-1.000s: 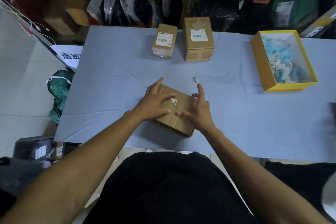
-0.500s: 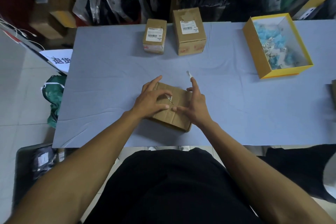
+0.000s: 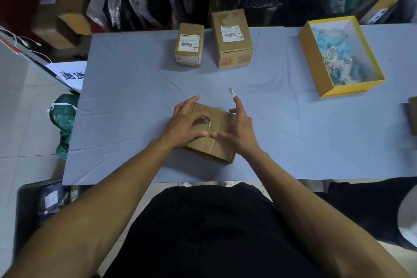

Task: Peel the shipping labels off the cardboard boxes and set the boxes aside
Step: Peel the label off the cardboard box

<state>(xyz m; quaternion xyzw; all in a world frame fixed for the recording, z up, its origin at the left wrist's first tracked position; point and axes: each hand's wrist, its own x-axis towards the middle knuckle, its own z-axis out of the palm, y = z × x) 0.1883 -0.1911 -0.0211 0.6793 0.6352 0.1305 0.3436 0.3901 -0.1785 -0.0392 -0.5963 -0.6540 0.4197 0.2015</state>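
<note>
A low cardboard box (image 3: 214, 144) lies on the blue table near its front edge. A small torn label remnant (image 3: 208, 122) sticks to its top. My left hand (image 3: 184, 125) rests on the box's left side, the index finger arched over the remnant and the thumb lying flat. My right hand (image 3: 242, 130) is at the box's right side with its thumb touching the top. Its index finger points away from me, and a white label scrap (image 3: 230, 91) clings to the tip. Two labelled boxes, a small one (image 3: 189, 52) and a taller one (image 3: 234, 54), stand at the back.
A yellow open box (image 3: 314, 67) holding blue and white scraps sits at the back right. Another cardboard piece (image 3: 413, 117) shows at the right edge. Bags and parcels line the shelves behind the blue table (image 3: 126, 101). A green bag (image 3: 64, 119) lies on the floor to the left.
My left index finger has lifted from lying flat and now arches over the label remnant. My right hand stays in place, the scrap still on its fingertip.
</note>
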